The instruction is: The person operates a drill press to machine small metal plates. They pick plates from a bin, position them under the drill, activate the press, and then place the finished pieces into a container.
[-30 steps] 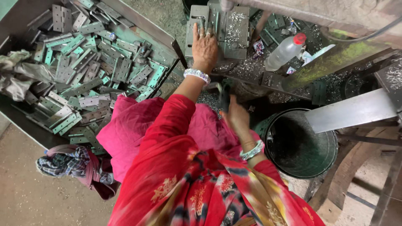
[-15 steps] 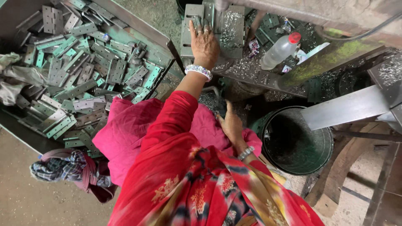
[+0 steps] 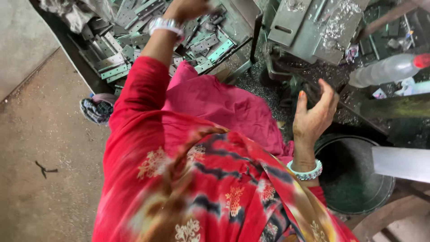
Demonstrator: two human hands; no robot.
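My left hand (image 3: 187,7) reaches over a tray (image 3: 244,27) heaped with several flat, punched grey-green metal plates (image 3: 204,47). The frame's top edge cuts off its fingers, so its grip is hidden. A white bangle circles that wrist. My right hand (image 3: 315,114) is raised in front of the metal press bed (image 3: 309,27), fingers spread and holding nothing. It wears a pale green bangle. My red patterned sleeves and pink lap fill the middle of the view.
A dark round bucket (image 3: 358,183) stands below my right hand. A clear plastic bottle (image 3: 385,69) with a red cap lies at the right among metal shavings. A pale metal bar (image 3: 401,163) juts in from the right. Folded cloth (image 3: 96,110) lies on the concrete floor at the left.
My left hand left the press bed and swung left over the tray of plates. My right hand rose from beside my lap and opened near the press.
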